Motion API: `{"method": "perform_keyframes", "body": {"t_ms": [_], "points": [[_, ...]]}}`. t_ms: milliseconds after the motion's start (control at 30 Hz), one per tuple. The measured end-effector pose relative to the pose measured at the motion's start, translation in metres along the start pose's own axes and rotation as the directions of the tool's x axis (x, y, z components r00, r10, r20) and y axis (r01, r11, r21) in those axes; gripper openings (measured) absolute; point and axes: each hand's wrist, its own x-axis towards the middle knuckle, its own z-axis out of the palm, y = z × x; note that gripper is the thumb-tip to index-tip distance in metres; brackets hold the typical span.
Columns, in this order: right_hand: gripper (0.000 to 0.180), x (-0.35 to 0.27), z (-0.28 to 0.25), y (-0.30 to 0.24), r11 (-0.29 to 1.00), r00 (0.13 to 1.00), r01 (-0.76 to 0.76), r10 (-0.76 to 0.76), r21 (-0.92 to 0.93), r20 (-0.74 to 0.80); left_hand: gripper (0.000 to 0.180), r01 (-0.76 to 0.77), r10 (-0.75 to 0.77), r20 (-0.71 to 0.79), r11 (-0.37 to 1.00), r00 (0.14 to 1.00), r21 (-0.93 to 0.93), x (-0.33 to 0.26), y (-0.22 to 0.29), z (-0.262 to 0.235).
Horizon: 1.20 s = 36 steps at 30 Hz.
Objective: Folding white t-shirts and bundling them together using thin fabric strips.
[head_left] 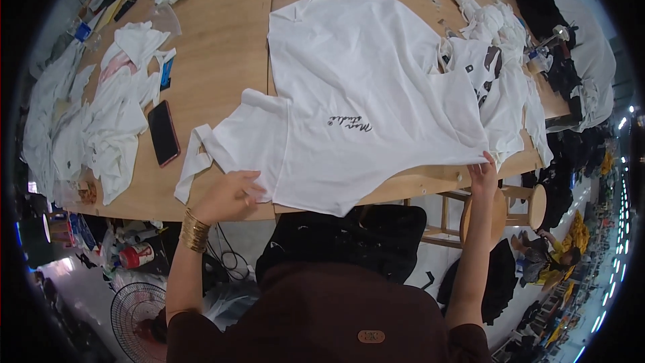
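A white shirt (363,81) with dark script lettering lies spread over the table, its near edge hanging slightly over the front. My left hand (232,196), with a gold bracelet on the wrist, rests by the sleeve at the shirt's lower left. Its fingers are apart and touch the cloth. On the other side, my right hand (482,173) pinches the right-hand corner of the shirt, drawing that edge out. A thin white strip of cloth (193,165) lies left of the sleeve.
The wooden table (222,47) carries white cloth pieces (121,107) at left and a white heap (494,23) at right. A phone (163,133) lies left of the shirt. Stools (489,218) stand below the right edge, a fan (138,319) at lower left.
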Motion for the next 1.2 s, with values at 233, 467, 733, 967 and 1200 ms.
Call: {"method": "perform_keyframes", "body": {"t_ms": [233, 467, 733, 967, 1200], "points": [[0.017, -0.042, 0.135, -0.026, 0.871, 0.833, 0.491, -0.469, 0.001, 0.292, 0.021, -0.027, -0.030, -0.578, 0.996, 0.815, -0.090, 0.024, -0.001, -0.003], [0.019, -0.196, 0.219, 0.056, 0.142, -0.180, 0.974, 0.007, 0.177, 0.984, 0.049, -0.186, -0.308, -0.263, 0.257, 0.914, -0.948, 0.042, -0.017, -0.006], [0.022, -0.211, 0.191, 0.112, 0.162, -0.302, 0.952, 0.335, 0.262, 0.892, 0.061, -0.137, -0.365, -0.119, -0.023, 0.923, -0.990, 0.049, -0.033, 0.008], [0.040, -0.239, 0.177, 0.130, 0.247, 0.010, 0.968, 0.151, -0.048, 0.989, 0.041, -0.242, -0.556, -0.319, 0.210, 0.767, -0.947, 0.039, -0.043, 0.010], [0.023, -0.218, 0.177, 0.142, 0.286, 0.061, 0.954, 0.112, -0.091, 0.992, 0.038, -0.275, -0.540, -0.450, 0.375, 0.712, -0.885, 0.045, -0.042, 0.000]]}}
